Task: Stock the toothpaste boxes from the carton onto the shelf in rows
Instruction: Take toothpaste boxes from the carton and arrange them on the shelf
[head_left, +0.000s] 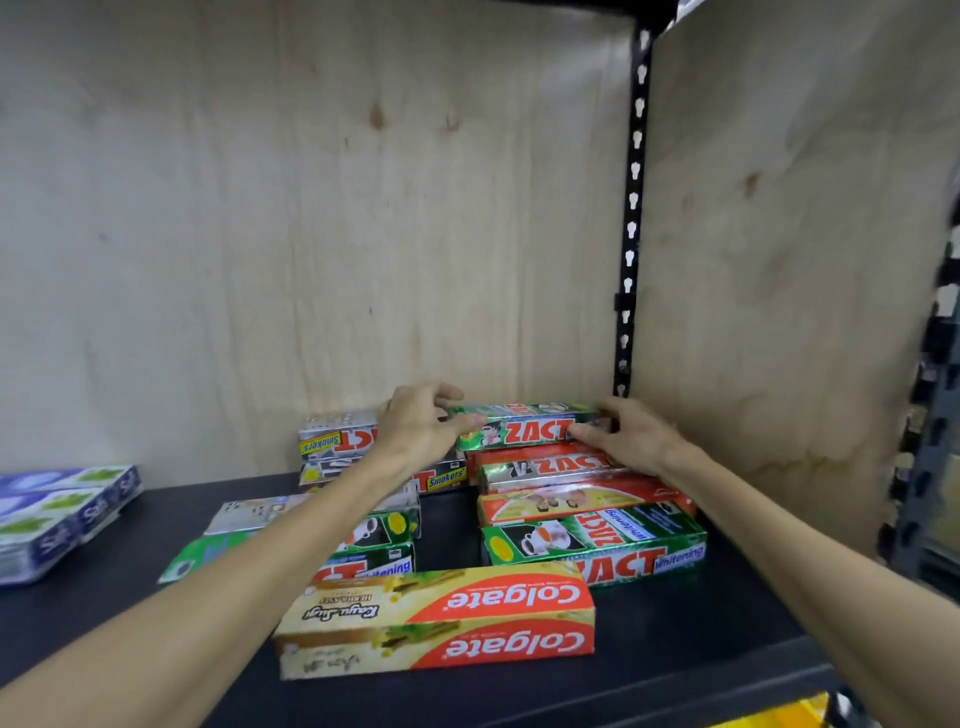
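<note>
A green Zact toothpaste box (524, 425) lies on top of a stack of red Zact boxes (545, 465) at the back right of the black shelf (675, 639). My left hand (421, 423) grips its left end, thumb in front and fingers curled over the back. My right hand (618, 434) pinches its right end. More green Zact Whitening boxes (597, 540) lie in front of the stack. Silver Zact Smokers boxes (337, 441) are stacked to the left. A yellow Colgate box (436, 618) lies nearest me. The carton is out of view.
Blue and white boxes (57, 514) sit at the shelf's left edge. A plywood back panel (311, 208) and plywood side wall (779, 260) close the bay, with a black slotted upright (631, 218) in the corner. Bare shelf shows between the two box groups.
</note>
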